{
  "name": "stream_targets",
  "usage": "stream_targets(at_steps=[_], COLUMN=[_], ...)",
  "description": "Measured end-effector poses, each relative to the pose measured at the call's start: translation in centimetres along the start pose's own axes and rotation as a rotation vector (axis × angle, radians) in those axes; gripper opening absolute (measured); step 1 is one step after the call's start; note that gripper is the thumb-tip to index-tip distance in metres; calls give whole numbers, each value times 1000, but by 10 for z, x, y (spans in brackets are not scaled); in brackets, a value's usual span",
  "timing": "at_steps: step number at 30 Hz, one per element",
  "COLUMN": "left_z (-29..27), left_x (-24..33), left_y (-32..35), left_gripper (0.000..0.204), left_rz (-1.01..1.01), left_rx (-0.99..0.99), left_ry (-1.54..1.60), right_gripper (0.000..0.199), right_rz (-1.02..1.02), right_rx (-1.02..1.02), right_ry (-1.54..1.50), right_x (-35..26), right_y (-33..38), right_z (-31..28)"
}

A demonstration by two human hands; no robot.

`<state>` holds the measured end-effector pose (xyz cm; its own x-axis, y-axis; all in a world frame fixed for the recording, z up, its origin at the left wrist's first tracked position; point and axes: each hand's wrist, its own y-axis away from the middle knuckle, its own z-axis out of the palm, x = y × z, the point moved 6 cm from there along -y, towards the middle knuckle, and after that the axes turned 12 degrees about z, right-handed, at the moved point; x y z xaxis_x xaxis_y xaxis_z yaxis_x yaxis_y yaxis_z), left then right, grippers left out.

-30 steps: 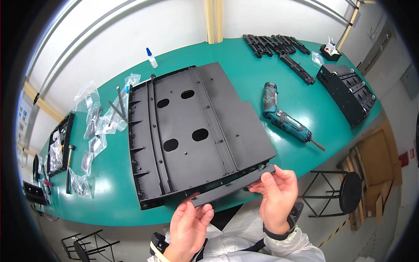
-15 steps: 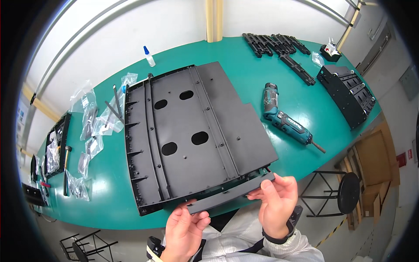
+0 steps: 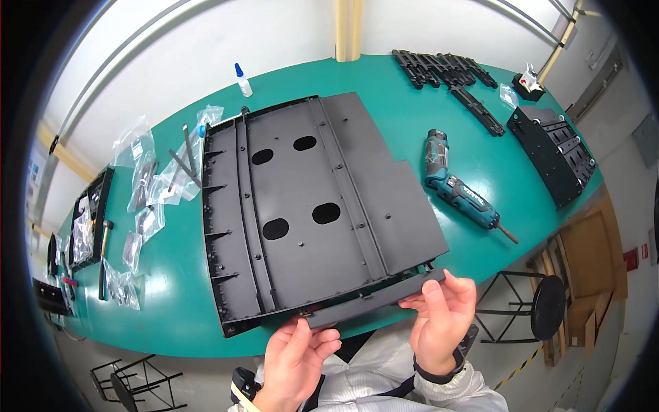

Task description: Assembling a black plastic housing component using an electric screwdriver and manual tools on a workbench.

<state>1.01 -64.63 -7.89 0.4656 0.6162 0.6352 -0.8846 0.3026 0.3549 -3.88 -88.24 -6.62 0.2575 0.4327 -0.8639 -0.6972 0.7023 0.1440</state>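
A long dark grey strip (image 3: 374, 299) lies along the near edge of a large black panel (image 3: 302, 178) with oval holes and raised ribs. My left hand (image 3: 296, 353) pinches the strip's left end between thumb and fingers. At the strip's right end, my right hand (image 3: 443, 312) grips with the thumb on top and the fingers behind. A narrow gap shows between the strip and the panel's edge in the middle; whether its ends touch the panel, I cannot tell.
Right of the panel lies a teal cordless screwdriver (image 3: 460, 192). Black slotted bars (image 3: 446, 72) and a black bracket assembly (image 3: 555, 151) are farther right. A blue-capped bottle (image 3: 243, 81) stands at the back. Plastic bags (image 3: 144, 178) and a hammer (image 3: 105, 254) lie left. A stool (image 3: 548, 309) stands right.
The strip has tilted slightly in my fingers and sits nearer the panel's edge. Both hands keep their hold. The whole view has shifted a little.
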Motion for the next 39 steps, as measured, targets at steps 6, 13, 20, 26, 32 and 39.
stream_targets(at_steps=[6, 13, 20, 26, 32, 39], left_z=[1, -3, -4, -9, -9, -14], left_x=[3, 3, 3, 1, -1, 5], left_y=[1, 3, 3, 5, 3, 4], left_gripper=[29, 27, 29, 33, 37, 31], left_rz=[18, 50, 70, 114, 110, 139], left_rx=[27, 51, 27, 30, 16, 31], left_ry=[-14, -30, -63, -82, -91, -101], right_gripper=[27, 26, 27, 28, 27, 24], right_rz=[1, 14, 26, 66, 78, 92], right_rx=[5, -33, -51, -14, -4, -6], right_ry=[11, 18, 12, -7, 5, 56], right_x=[0, 0, 1, 2, 1, 2], right_y=[2, 3, 2, 1, 0, -2], right_z=[4, 7, 6, 5, 4, 11])
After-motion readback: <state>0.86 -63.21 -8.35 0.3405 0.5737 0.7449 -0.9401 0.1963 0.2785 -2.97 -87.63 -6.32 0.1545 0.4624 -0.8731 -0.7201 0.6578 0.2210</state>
